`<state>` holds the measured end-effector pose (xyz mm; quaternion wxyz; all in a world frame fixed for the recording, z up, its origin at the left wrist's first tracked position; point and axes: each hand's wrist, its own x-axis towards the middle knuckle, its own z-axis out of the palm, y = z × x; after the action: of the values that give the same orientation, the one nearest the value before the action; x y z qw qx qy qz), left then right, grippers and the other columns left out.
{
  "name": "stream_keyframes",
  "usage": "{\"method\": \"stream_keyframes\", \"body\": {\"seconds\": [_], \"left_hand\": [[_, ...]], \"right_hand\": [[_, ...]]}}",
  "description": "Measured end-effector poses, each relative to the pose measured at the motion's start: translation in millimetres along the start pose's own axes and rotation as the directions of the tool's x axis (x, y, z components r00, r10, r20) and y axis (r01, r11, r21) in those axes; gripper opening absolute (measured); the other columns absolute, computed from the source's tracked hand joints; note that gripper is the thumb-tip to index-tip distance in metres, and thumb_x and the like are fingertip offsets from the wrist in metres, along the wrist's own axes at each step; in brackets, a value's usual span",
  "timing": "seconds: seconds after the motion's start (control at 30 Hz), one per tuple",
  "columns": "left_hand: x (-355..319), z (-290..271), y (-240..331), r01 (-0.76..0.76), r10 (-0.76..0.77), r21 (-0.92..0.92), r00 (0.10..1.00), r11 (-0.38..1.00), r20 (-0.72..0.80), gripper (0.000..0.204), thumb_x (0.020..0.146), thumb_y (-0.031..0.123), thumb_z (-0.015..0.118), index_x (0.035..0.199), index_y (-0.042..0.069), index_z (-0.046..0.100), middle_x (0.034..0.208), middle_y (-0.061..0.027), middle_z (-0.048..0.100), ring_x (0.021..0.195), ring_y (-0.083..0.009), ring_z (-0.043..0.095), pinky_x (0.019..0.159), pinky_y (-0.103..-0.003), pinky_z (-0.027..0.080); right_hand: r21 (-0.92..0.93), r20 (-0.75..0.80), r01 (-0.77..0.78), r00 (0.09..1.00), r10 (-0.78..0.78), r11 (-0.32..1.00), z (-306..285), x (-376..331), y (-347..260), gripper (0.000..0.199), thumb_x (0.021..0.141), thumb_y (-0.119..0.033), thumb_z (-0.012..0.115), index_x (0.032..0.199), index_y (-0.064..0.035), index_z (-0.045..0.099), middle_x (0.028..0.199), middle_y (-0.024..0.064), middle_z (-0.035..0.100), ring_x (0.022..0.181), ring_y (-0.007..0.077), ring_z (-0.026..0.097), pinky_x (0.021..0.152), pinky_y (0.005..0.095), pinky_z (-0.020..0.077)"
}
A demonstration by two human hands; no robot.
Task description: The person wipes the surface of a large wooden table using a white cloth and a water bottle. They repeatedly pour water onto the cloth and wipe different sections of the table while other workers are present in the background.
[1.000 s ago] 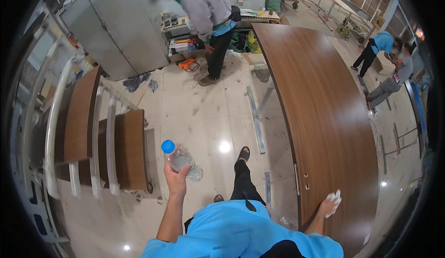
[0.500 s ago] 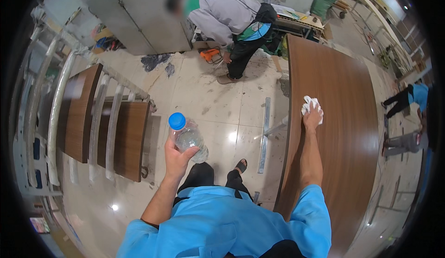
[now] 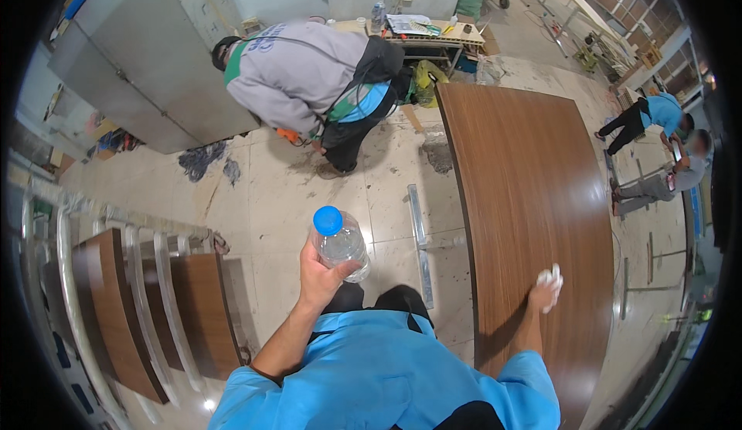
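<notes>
My left hand (image 3: 323, 277) is wrapped round a clear plastic bottle (image 3: 345, 254) with a blue cap, held upright over the floor in front of me. A clear liquid seems to be inside it. On my right lies a long brown wood-grain tabletop (image 3: 525, 175). My right hand (image 3: 539, 297) is closed on a crumpled white cloth (image 3: 550, 284) at the tabletop's right half, pressed on or just over the surface. Part of the cloth sticks out past the fingers.
A person in a grey jacket (image 3: 301, 66) bends near a grey cabinet (image 3: 131, 66). Behind stands a cluttered workbench (image 3: 433, 35). Brown panels (image 3: 197, 306) rest on a wrapped rack (image 3: 69, 291) at left. A metal bar (image 3: 420, 244) lies beside the tabletop. Two people (image 3: 657, 117) are far right.
My right hand has drawn the cloth nearer to me and to the right over the tabletop. The bottle has shifted slightly right and down. My view has shifted, and the person in grey appears further left.
</notes>
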<state>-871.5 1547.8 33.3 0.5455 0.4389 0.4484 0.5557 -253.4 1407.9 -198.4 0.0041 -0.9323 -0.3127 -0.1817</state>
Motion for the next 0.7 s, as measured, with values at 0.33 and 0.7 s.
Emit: {"method": "stream_keyframes", "body": {"seconds": [0.33, 0.7], "left_hand": [[136, 20, -22, 0.155, -0.147, -0.042, 0.977, 0.987, 0.153, 0.079, 0.072, 0.032, 0.096, 0.134, 0.003, 0.057, 0.123, -0.0057, 0.065, 0.114, -0.0168, 0.063, 0.100, -0.034, 0.050], [291, 104, -31, 0.124, -0.151, 0.119, 0.956, 0.985, 0.252, 0.081, 0.071, 0.026, 0.096, 0.137, 0.003, 0.056, 0.126, -0.0064, 0.065, 0.114, -0.0171, 0.064, 0.100, -0.034, 0.051]], "right_hand": [[0.235, 0.037, 0.269, 0.958, -0.285, 0.934, -53, -83, -100, 0.059, 0.099, -0.029, 0.042, 0.151, -0.0034, 0.044, 0.154, 0.0265, 0.043, 0.138, 0.0492, 0.041, 0.114, 0.0584, 0.0310], [0.429, 0.000, 0.623, 0.724, -0.690, 0.654, 22, 221, -498, 0.067, 0.088, -0.023, 0.066, 0.153, -0.0183, 0.050, 0.159, 0.0179, 0.042, 0.147, 0.0451, 0.032, 0.120, 0.0602, 0.0253]]}}
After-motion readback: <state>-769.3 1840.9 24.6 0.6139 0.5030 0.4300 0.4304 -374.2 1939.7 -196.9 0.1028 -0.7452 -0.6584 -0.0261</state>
